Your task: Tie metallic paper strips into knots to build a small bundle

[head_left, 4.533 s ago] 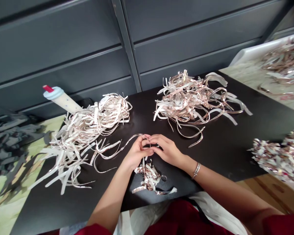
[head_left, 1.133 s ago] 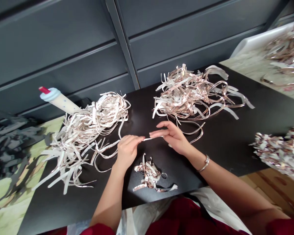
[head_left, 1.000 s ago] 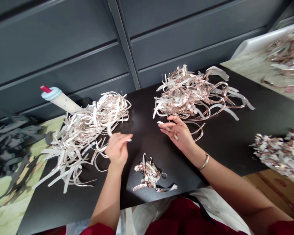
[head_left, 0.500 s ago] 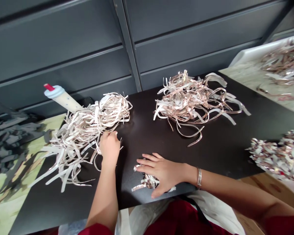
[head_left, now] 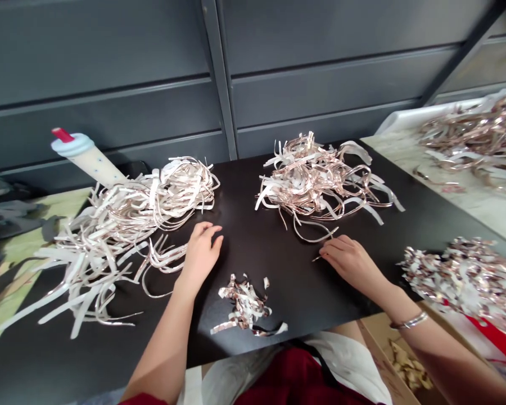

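On the dark table, my left hand [head_left: 201,250] rests beside a small bunch of shiny strips [head_left: 166,256], its fingers slightly curled and apart, holding nothing. The long pile of white and rose-gold strips [head_left: 130,208] lies behind and left of it. My right hand [head_left: 348,259] pinches the end of a curled strip [head_left: 310,241] that trails from the rose-gold strip pile [head_left: 316,180] at the back. A little heap of short cut pieces [head_left: 244,304] lies near the front edge, between the two hands and touched by neither.
A pale cup-shaped object with a red straw [head_left: 95,160] leans behind the left pile. At the right sit a mound of shiny scraps [head_left: 468,275] and more strips [head_left: 476,135] on a pale surface. Dark pieces [head_left: 8,219] lie far left. A grey panelled wall [head_left: 143,107] stands behind.
My right hand has left the small heap and moved right and away to the trailing strip. My left hand has opened and shifted slightly right of the strips. The view has shifted a little.
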The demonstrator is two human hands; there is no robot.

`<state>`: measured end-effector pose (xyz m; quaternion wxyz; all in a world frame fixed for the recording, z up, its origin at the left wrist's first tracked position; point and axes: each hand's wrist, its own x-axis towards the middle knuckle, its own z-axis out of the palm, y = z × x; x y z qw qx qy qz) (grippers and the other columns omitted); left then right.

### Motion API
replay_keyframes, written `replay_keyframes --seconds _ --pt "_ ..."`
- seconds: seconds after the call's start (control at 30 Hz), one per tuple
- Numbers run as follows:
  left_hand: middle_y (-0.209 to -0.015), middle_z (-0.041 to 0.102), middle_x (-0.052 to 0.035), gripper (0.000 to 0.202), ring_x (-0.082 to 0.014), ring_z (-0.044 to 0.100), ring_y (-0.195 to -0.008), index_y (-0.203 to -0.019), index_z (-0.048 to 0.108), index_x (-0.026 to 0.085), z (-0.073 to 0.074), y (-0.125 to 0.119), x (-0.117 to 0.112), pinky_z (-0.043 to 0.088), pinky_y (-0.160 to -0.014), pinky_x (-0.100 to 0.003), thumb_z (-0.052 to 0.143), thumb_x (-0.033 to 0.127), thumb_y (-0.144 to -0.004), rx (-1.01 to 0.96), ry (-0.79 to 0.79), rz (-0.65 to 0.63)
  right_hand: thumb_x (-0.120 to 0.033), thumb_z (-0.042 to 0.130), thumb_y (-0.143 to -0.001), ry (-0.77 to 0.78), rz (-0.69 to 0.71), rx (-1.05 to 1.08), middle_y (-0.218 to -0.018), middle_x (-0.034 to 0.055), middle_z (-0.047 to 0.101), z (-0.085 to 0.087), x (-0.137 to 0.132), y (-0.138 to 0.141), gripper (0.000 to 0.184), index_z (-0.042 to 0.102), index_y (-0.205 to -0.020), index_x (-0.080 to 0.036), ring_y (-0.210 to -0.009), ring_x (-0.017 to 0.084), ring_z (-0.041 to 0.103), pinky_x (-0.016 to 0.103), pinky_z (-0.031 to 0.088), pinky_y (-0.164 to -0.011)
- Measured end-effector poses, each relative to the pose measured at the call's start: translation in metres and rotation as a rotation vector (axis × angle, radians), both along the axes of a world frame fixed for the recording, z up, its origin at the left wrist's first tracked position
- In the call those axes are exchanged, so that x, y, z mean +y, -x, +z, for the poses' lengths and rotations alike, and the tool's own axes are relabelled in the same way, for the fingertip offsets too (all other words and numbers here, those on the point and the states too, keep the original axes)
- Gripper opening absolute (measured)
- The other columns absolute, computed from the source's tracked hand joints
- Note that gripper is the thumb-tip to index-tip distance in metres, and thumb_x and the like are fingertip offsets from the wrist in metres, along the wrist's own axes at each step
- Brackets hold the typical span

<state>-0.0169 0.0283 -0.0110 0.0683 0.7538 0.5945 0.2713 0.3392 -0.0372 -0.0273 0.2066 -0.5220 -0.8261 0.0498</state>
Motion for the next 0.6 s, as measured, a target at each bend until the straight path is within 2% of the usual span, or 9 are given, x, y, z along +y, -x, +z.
replay_keyframes --seconds 0.1,0.2,0.3,0.37,0.47,0.53,0.6 --pt "-0.105 0.058 -0.0079 0.024 -0.0136 0.06 -0.072 -0.099 0.067 0.017 0.004 -0.009 -0.005 0.051 -0.073 -0.03 0.051 0.024 -0.082 -0.16 0.114 -0.096 -0.027 0.052 -0.088 0.143 -0.046 0.287 -0.073 0.0053 0.065 0.009 -0.002 0.018 0.017 0.062 -0.077 -0.019 -0.066 0.018 0.057 0.03 0.046 -0.06" --pt "-0.092 0.065 -0.0052 0.022 -0.0134 0.06 -0.069 -0.091 0.069 0.019 0.009 -0.018 -0.012 0.048 -0.063 -0.025 0.053 0.03 -0.082 -0.307 0.261 -0.204 -0.036 0.055 -0.086 0.325 -0.114 0.733 -0.061 0.0004 0.06 0.024 0.004 0.049 0.022 0.056 -0.073 -0.018 -0.052 0.012 0.053 0.024 0.041 -0.049" --pt "-0.072 0.066 -0.0036 0.026 -0.012 0.057 -0.06 -0.08 0.07 0.017 0.013 -0.026 -0.02 0.044 -0.055 -0.022 0.055 0.038 -0.082 -0.518 0.535 -0.277 -0.041 0.058 -0.084 0.449 -0.068 1.14 -0.058 -0.0024 0.058 0.035 0.017 0.079 0.027 0.052 -0.072 -0.018 -0.044 0.008 0.048 0.022 0.041 -0.046" --pt "-0.061 0.062 -0.0028 0.036 -0.0089 0.051 -0.049 -0.072 0.068 0.014 0.014 -0.03 -0.024 0.038 -0.046 -0.019 0.056 0.046 -0.081 -0.684 0.735 -0.312 -0.042 0.06 -0.082 0.496 -0.037 1.296 -0.054 -0.004 0.056 0.04 0.026 0.097 0.028 0.05 -0.072 -0.018 -0.043 0.008 0.049 0.021 0.042 -0.046" --pt "-0.049 0.055 -0.0019 0.05 -0.0054 0.042 -0.04 -0.062 0.066 0.012 0.016 -0.034 -0.03 0.028 -0.038 -0.017 0.058 0.059 -0.075 -0.883 0.953 -0.333 -0.042 0.061 -0.081 0.51 0.04 1.331 -0.057 -0.0029 0.059 0.041 0.033 0.122 0.028 0.05 -0.071 -0.018 -0.046 0.008 0.053 0.021 0.045 -0.049" --pt "-0.046 0.054 -0.002 0.056 -0.0043 0.04 -0.036 -0.06 0.066 0.011 0.017 -0.035 -0.032 0.025 -0.035 -0.017 0.059 0.065 -0.071 -0.965 1.064 -0.31 -0.041 0.06 -0.082 0.462 0.111 1.248 -0.062 -0.0014 0.061 0.038 0.033 0.136 0.026 0.051 -0.071 -0.018 -0.05 0.009 0.055 0.022 0.047 -0.05" --pt "-0.044 0.054 -0.0021 0.06 -0.0039 0.039 -0.032 -0.061 0.066 0.009 0.016 -0.036 -0.032 0.023 -0.032 -0.017 0.058 0.068 -0.069 -1.022 1.14 -0.259 -0.037 0.059 -0.084 0.346 0.201 1.082 -0.066 0.0004 0.062 0.033 0.031 0.146 0.021 0.055 -0.073 -0.018 -0.055 0.011 0.058 0.024 0.049 -0.053"
